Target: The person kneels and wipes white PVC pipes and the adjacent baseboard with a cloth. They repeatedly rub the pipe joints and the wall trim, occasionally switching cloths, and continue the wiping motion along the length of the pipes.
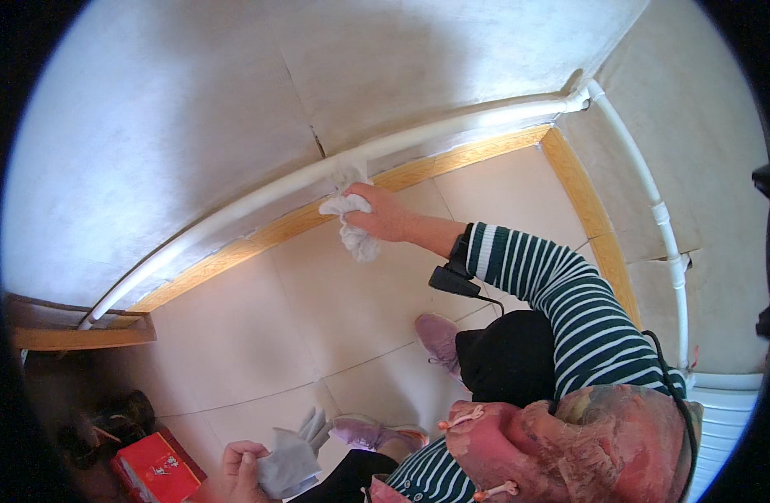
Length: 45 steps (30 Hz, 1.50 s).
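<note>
Crumpled in my right hand (pixel 385 217) is a white cloth (pixel 358 229); its blurred upper end lies at the white wall pipe (pixel 372 149). The arm reaches out in a striped sleeve, with a black strap and a small black device at the wrist. At the bottom left, my left hand (pixel 243 468) holds grey gloves or a glove (pixel 291 462) at one end, over the tiled floor. How many gloves there are I cannot tell.
Yellow skirting tiles (pixel 284 223) run below the pipe. A second white pipe (pixel 633 151) follows the right wall. At the lower left stand a red box (pixel 159 465), dark objects and a wooden edge (pixel 83 338). My pink shoes (pixel 438 339) rest on the floor tiles.
</note>
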Motion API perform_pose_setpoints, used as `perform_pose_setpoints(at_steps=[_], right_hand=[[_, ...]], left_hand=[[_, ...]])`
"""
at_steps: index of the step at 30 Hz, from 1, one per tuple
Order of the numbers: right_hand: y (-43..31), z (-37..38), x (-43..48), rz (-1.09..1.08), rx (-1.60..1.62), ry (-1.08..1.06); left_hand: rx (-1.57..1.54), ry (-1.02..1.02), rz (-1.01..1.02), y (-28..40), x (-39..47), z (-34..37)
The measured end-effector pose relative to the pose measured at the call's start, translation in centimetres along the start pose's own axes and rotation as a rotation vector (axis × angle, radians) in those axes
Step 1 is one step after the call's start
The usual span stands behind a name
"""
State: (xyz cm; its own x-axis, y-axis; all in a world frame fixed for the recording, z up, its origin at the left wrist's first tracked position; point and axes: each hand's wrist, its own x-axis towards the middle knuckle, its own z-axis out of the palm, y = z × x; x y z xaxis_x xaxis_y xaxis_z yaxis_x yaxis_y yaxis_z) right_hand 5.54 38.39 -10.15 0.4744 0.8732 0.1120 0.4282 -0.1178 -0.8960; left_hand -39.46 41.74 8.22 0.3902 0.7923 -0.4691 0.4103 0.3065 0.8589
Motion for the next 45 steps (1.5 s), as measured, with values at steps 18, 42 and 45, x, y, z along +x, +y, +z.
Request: perform_pose_setpoints(at_steps=[18,42,45], right_hand=[[3.8,1.1,5.2,0.6,1.059,0.496],[-1.1,-1.7,3.2,-0.439,-0.797,0.386],[-2.0,0.0,4.1,-0.497,-0.872,0.34]], left_hand=[[-0.128,0.044,-0.125,-0.6,0.1,0.1],[-0.146,0.028,-0.12,-0.6,0.6,0.3],[-0.129,0.04,-0.123,0.0,0.7,0.8]])
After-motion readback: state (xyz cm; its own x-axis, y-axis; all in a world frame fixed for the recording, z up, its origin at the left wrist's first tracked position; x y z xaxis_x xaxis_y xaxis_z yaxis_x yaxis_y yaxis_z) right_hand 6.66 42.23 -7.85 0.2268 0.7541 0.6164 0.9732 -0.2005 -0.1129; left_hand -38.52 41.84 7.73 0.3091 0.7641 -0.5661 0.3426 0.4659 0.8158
